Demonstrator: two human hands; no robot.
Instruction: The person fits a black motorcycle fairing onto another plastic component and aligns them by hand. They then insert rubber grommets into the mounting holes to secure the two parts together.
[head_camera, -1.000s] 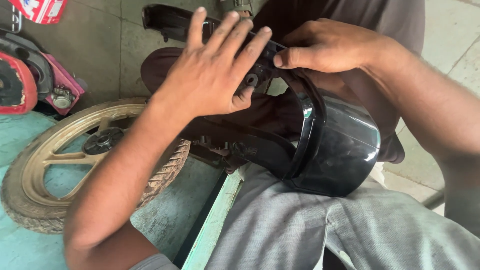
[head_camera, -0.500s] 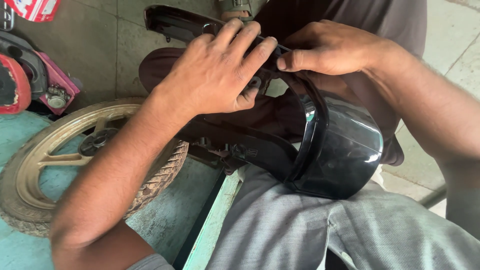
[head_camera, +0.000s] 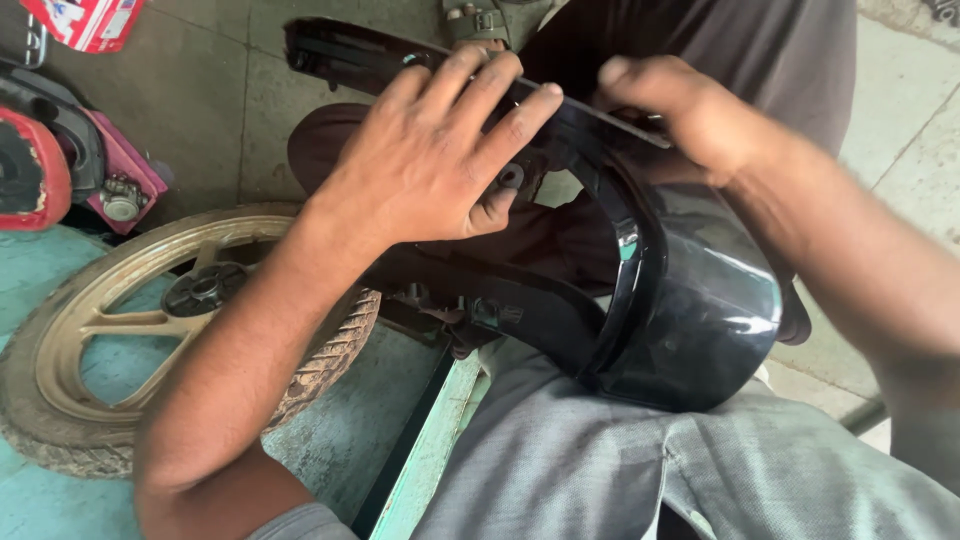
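Bare forearms and hands (head_camera: 440, 160), a grey short sleeve (head_camera: 300, 522), and grey trousers (head_camera: 600, 470) over the lap.

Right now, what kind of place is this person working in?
Probably a motorbike repair shop. A loose wheel with a worn tyre lies on the floor, and both hands, left hand and right hand, hold a glossy black body panel.
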